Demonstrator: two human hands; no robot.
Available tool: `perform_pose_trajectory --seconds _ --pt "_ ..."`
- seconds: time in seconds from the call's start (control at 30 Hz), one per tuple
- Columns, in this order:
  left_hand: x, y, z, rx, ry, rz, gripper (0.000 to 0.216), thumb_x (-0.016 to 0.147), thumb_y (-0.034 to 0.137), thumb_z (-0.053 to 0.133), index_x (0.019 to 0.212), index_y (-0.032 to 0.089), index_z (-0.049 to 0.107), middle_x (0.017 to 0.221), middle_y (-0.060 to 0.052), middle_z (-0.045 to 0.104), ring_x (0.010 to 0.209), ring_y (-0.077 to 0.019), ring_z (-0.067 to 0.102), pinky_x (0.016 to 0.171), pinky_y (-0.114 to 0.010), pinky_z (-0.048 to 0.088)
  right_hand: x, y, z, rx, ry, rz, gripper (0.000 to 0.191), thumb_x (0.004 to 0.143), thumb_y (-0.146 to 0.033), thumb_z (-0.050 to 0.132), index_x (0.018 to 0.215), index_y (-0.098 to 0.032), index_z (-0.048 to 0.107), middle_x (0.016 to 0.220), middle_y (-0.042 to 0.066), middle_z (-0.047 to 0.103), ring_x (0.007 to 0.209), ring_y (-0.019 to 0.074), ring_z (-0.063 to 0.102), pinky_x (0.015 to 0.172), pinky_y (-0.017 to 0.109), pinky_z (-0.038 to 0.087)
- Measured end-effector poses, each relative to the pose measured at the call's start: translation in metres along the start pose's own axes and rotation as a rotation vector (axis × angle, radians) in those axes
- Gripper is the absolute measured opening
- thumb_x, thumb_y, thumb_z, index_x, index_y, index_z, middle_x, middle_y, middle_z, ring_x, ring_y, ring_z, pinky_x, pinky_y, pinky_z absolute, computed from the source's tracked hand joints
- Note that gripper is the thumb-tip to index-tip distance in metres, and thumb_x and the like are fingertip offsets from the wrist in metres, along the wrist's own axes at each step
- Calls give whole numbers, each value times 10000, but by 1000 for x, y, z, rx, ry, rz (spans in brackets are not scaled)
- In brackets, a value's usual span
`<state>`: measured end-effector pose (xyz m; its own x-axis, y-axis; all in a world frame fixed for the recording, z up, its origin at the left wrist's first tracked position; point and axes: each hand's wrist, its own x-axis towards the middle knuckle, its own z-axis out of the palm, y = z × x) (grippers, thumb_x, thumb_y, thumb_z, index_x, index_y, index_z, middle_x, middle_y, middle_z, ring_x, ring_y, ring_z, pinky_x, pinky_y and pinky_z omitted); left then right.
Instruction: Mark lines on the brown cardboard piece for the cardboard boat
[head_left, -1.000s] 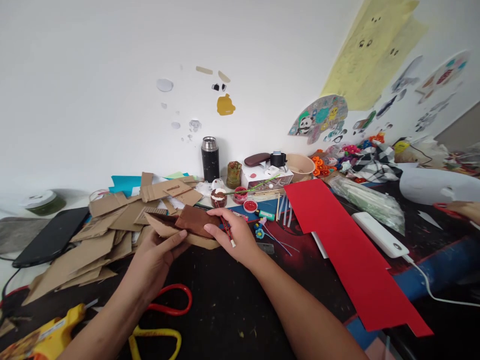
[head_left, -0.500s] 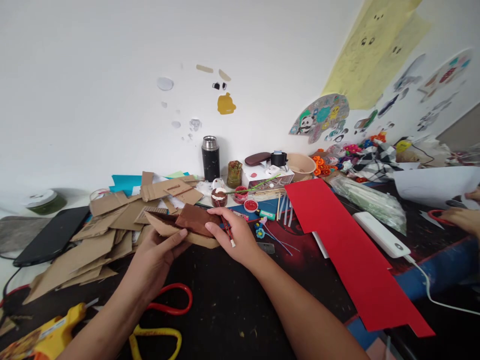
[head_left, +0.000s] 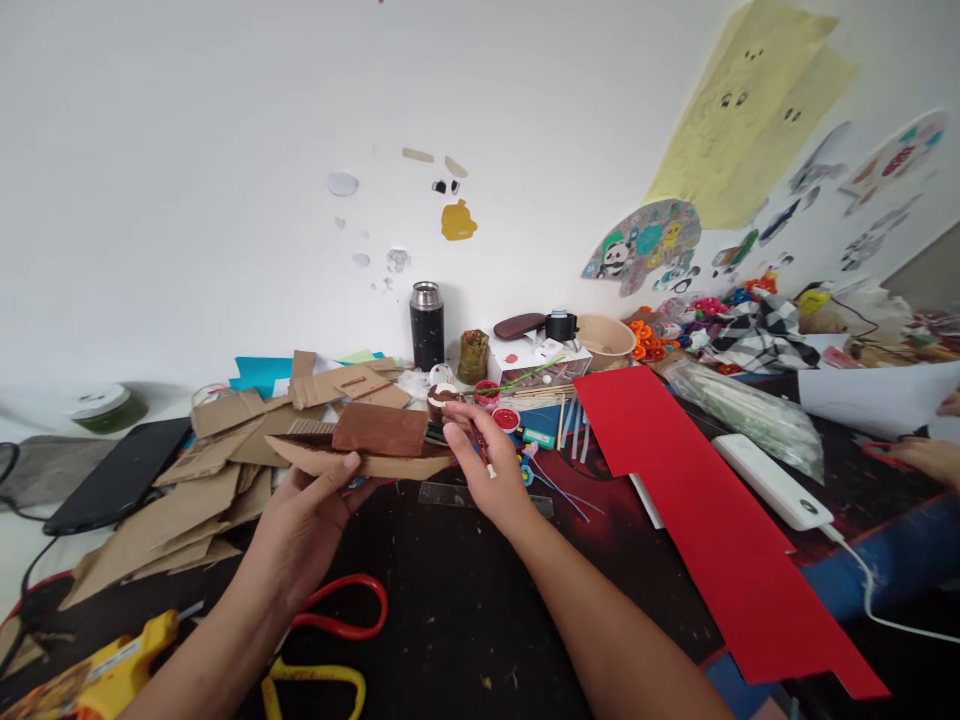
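My left hand (head_left: pixel 304 520) holds a boat-shaped cardboard piece (head_left: pixel 360 462) from below, fingers curled on its near edge. A brown painted cardboard panel (head_left: pixel 380 429) stands on top of that piece. My right hand (head_left: pixel 487 470) is at the right tip of the cardboard and pinches a thin paintbrush (head_left: pixel 480 452) with a red handle and white end. Small open paint pots (head_left: pixel 501 416) with red and brown paint sit just behind my right hand.
Loose cardboard scraps (head_left: pixel 187 490) lie at left beside a black tablet (head_left: pixel 112 475). Red and yellow scissors (head_left: pixel 330 640) and a yellow glue gun (head_left: pixel 97 675) lie near me. A red sheet (head_left: pixel 712 520), power bank (head_left: pixel 776 483) and flask (head_left: pixel 426 323) are around. Another person's hands (head_left: pixel 934 455) hold white paper at right.
My left hand has lifted and levelled the cardboard piece, turning the brown panel toward me. My right hand has slid off the panel to its right end, still with the brush.
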<state>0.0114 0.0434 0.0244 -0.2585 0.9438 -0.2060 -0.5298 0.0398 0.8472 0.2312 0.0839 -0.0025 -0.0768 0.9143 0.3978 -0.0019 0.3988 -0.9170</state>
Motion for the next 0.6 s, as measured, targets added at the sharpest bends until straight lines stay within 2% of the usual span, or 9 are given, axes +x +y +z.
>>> perform_pose_trajectory --seconds 0.1,0.17,0.43,0.6 --pt "2 3 -2 -37 8 3 380 707 206 1067 984 248 810 1062 1 892 1036 -240 831 913 -367 755 1 -1 -1 12 -14 38 418 1125 -647 707 1353 -304 778 1433 92 850 1393 323 794 1247 515 612" --pt "2 4 -2 -59 8 2 356 733 210 1054 985 250 807 1060 11 892 997 -214 825 941 -369 752 0 -1 0 31 -29 60 419 1105 -654 733 1343 -313 785 1425 82 854 1400 328 788 1241 518 612" --pt "-2 0 0 -79 -8 -10 349 772 196 1026 1013 257 781 1215 -17 890 1118 -245 831 982 -402 737 -6 2 10 205 -38 259 519 916 -613 938 1310 -295 821 1317 73 880 1226 338 843 1133 513 663" --pt "-3 -5 -1 -28 -33 19 497 667 368 1135 1017 255 802 1242 -33 877 1134 -246 805 978 -386 730 -5 5 12 338 -6 348 529 825 -612 1015 1211 -284 862 1109 51 881 1064 300 860 1068 498 697"
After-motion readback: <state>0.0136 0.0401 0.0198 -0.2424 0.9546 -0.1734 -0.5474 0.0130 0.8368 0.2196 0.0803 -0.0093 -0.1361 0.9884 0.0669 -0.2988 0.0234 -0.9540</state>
